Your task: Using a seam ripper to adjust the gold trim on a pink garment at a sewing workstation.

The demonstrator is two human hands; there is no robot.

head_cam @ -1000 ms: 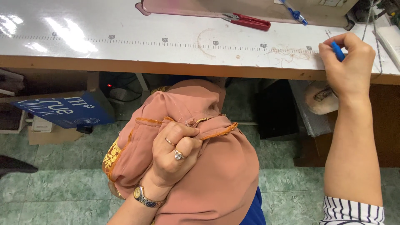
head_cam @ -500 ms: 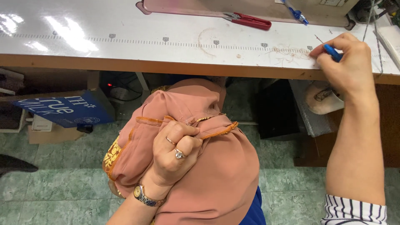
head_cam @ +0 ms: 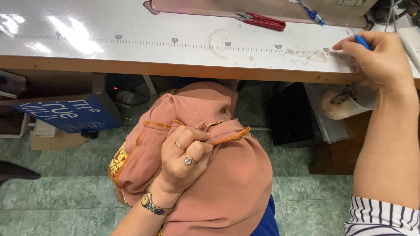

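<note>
Your left hand (head_cam: 181,159) bunches the pink fabric (head_cam: 227,183) in your lap below the table (head_cam: 131,52), fingers closed on its orange-trimmed edge. It looks soft and limp, so gather it near that hem. Your right hand (head_cam: 378,63) pinches a blue-handled tool (head_cam: 361,41) at the table's edge.

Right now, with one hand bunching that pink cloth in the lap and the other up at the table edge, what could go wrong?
The right hand pinches a small blue-handled tool with a thin metal tip; it might prick a finger or snag cloth. The left hand grips the pink fabric only by a bunched fold near its orange edge, so the rest could slide to the floor. Loose thread bits on the table may cling to the fabric.
</note>
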